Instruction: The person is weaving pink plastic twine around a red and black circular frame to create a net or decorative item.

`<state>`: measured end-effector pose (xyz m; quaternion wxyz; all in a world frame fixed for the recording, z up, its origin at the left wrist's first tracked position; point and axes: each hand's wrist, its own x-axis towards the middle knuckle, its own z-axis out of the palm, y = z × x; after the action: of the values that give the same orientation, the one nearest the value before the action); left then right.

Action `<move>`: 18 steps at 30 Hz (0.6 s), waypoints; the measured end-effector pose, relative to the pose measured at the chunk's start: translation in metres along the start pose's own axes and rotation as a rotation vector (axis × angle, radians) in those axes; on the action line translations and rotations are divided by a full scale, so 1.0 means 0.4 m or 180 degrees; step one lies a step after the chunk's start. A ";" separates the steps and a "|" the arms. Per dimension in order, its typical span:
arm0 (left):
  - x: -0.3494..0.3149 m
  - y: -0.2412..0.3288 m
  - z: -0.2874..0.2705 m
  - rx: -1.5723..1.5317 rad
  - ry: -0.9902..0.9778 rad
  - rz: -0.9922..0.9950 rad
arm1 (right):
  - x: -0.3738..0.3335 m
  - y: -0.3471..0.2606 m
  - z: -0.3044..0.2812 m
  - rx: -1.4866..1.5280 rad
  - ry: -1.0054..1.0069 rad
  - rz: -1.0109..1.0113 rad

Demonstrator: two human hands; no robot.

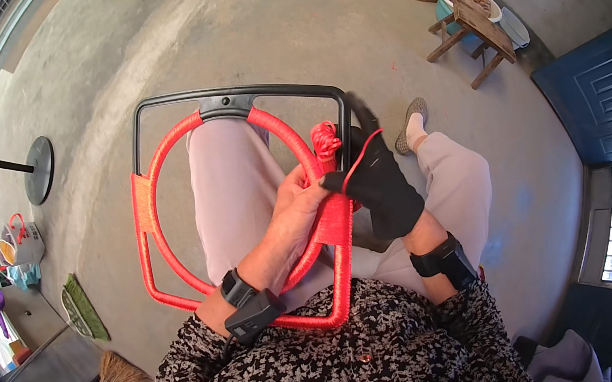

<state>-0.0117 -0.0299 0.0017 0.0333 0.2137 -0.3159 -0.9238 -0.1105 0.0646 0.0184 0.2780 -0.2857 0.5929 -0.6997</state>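
Red-wrapped frame over lap

L hand is gripping frame's R side, fingers closed on it. Red cord bundle is sitting just above. Gloved R hand is bending beside it, cord strand crossing glove; finger closure: can't tell.

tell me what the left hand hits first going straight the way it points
The red-wrapped side bar, which the left hand seems to be touching; the gloved right hand looks to be just beyond, though depth there is unclear.
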 end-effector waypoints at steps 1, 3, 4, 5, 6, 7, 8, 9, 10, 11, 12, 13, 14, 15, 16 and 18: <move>-0.001 0.000 0.003 -0.0043 0.0026 0.0079 | 0.004 0.012 -0.016 -0.0596 -0.0244 0.0047; -0.001 0.001 0.009 -0.0080 0.0041 0.0149 | 0.024 0.013 -0.044 -0.0638 -0.0202 0.0676; -0.001 0.002 0.012 0.0125 0.0208 0.0124 | 0.033 0.010 -0.056 -0.0677 -0.0156 0.1303; 0.001 0.002 0.015 0.0332 0.0370 0.0098 | 0.034 0.014 -0.071 -0.0289 0.0074 0.0657; 0.004 0.000 0.011 0.0334 0.0384 0.0112 | 0.028 0.003 -0.083 0.0523 0.0474 0.0285; 0.008 -0.006 0.006 0.0450 0.0474 0.0225 | 0.029 -0.033 -0.101 -0.0507 0.0626 -0.0188; 0.010 -0.010 0.005 0.0567 0.0561 0.0337 | 0.016 -0.065 -0.131 -0.0354 0.0626 -0.0258; 0.010 -0.009 0.003 0.0566 0.0549 0.0324 | -0.007 -0.107 -0.158 -0.0922 0.0759 -0.0089; 0.007 -0.003 -0.003 0.0505 0.0468 0.0104 | -0.019 -0.097 -0.186 -0.1221 0.0592 -0.0631; 0.005 0.001 -0.009 0.0441 0.0389 -0.0115 | -0.051 -0.109 -0.219 -0.2127 0.0376 -0.0390; 0.002 0.003 -0.015 0.0433 0.0414 -0.0108 | -0.082 -0.124 -0.254 -0.3021 0.0130 -0.0139; 0.000 0.005 -0.015 0.0442 0.0391 -0.0103 | -0.102 -0.127 -0.299 -0.3257 -0.0037 -0.0156; -0.001 0.006 -0.012 0.0444 0.0357 -0.0106 | -0.125 -0.125 -0.351 -0.3502 -0.0202 -0.0164; -0.003 0.006 -0.010 0.0431 0.0372 -0.0102 | -0.156 -0.104 -0.412 -0.2340 0.0404 0.0373; -0.006 0.013 0.002 0.0408 0.0405 -0.0143 | -0.196 -0.089 -0.475 -0.1163 0.1001 0.0883; -0.008 0.014 0.005 0.0381 0.0446 -0.0175 | -0.278 -0.046 -0.602 0.0858 0.2224 0.0422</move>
<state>-0.0103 -0.0325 0.0077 0.0172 0.2880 -0.3614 -0.8866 -0.2111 0.3097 -0.0036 0.1388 0.0482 0.5718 -0.8072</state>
